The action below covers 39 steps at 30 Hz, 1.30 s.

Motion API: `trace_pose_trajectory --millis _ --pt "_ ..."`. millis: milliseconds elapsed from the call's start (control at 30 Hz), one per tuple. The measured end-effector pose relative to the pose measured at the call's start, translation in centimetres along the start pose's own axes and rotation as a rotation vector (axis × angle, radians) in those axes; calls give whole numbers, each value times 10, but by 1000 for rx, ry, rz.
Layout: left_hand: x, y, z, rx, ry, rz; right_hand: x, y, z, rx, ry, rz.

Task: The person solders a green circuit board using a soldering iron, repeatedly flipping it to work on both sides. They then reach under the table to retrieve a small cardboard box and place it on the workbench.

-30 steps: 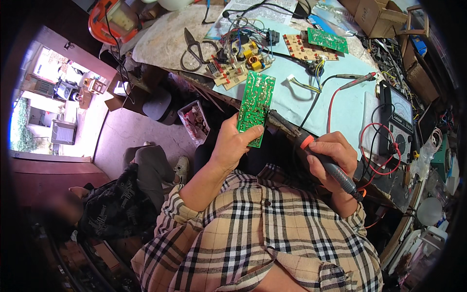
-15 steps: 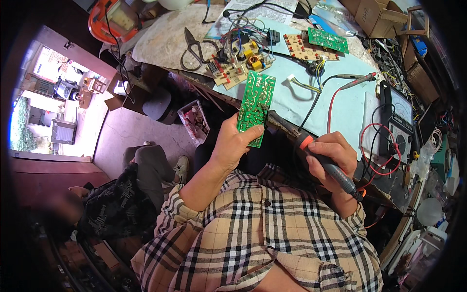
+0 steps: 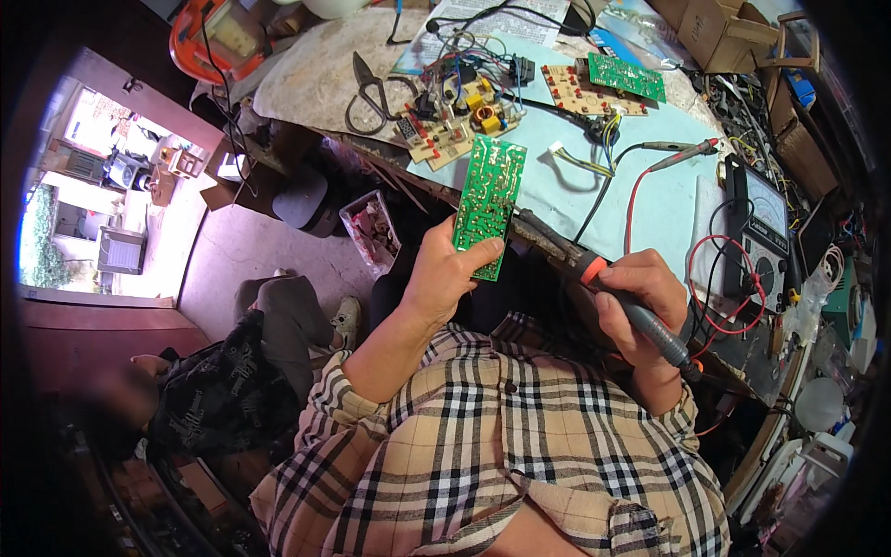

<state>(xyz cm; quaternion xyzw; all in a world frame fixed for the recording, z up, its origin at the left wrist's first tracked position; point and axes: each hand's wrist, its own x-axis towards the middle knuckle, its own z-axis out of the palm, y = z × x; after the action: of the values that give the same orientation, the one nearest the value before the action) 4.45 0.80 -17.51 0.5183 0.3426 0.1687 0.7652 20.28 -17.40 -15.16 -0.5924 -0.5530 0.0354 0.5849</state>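
Observation:
My left hand [image 3: 444, 271] is closed on a green circuit board [image 3: 489, 200], thumb across its lower part. The board is upright, solder side towards me, dotted with joints and tracks. Closed around the dark handle of a soldering iron [image 3: 640, 320] is my right hand [image 3: 643, 295]. The iron has an orange-red collar, and its dark barrel points left at the board's right edge. Whether the tip touches the board I cannot tell. Just beyond the board, a tan circuit board with wires and yellow components [image 3: 464, 111] lies on the bench.
Scissors [image 3: 368, 97] lie at the bench's far left. Another green board [image 3: 626, 76] rests over a tan one. A multimeter [image 3: 763, 223] with red and black leads stands at the right. A bin [image 3: 371, 232] is on the floor; a seated person [image 3: 227, 381] is at the left.
My right hand and the soldering iron have shifted slightly to the right, and the barrel shows more plainly. My left hand and the green board stay almost still.

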Motion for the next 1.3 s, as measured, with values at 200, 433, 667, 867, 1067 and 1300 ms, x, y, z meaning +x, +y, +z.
trace_pose_trajectory --millis 200,433,667,867,1067,1300 --pt "0 0 -1 -6 -5 -24 0 -1 -1 15 -13 1" --pt "0 -1 2 -25 12 -5 1 0 0 -19 -37 -23" --pt "0 1 -1 -21 -6 -24 1 -1 -1 -19 -28 -22" --pt "1 0 -2 -3 -7 -35 0 0 -2 12 -24 -19" --pt "2 -3 0 -1 20 -17 1 -1 -1 19 -39 -22" --pt "1 0 0 23 4 -19 1 0 0 -3 -38 -23"
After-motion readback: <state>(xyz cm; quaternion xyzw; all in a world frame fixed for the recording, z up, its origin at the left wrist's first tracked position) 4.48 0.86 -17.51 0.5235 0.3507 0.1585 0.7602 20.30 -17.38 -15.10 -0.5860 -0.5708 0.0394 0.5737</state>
